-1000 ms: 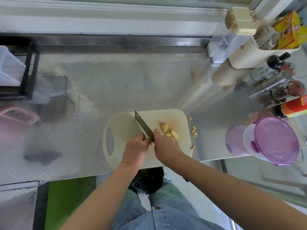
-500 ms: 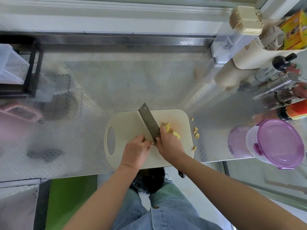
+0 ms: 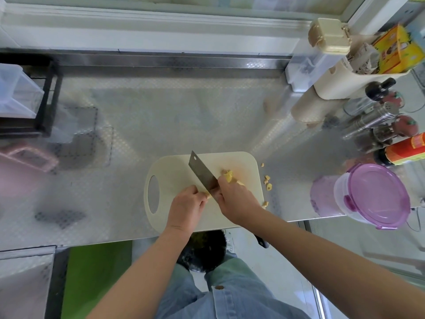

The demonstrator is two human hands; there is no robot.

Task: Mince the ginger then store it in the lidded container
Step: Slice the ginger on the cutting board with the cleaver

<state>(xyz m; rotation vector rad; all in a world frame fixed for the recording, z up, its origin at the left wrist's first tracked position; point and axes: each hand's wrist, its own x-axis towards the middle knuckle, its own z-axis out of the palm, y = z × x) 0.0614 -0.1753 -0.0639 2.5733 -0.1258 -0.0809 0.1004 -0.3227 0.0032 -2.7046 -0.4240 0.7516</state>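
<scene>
A cream cutting board [image 3: 174,176] lies at the front edge of the steel counter. My right hand [image 3: 236,199] grips a cleaver [image 3: 202,173], its blade tilted flat-side up over the board. My left hand [image 3: 186,206] pinches a small piece of ginger [image 3: 208,195] right against the blade. Cut yellow ginger pieces [image 3: 228,175] lie on the board beyond my right hand. Loose ginger bits [image 3: 268,183] are scattered on the counter off the board's right edge. The container with a purple lid [image 3: 377,195] stands at the right, lid on.
Spice bottles and a red-labelled bottle [image 3: 407,150] crowd the right side, with a cream holder [image 3: 351,86] and a clear box behind. A black rack [image 3: 46,100] and a pink object [image 3: 25,157] are at the left. Bare steel counter [image 3: 161,111] stretches behind the board.
The cleaver has tipped from edge-on to showing its flat side, lifted and leaning left. Both hands stay close together on the board.
</scene>
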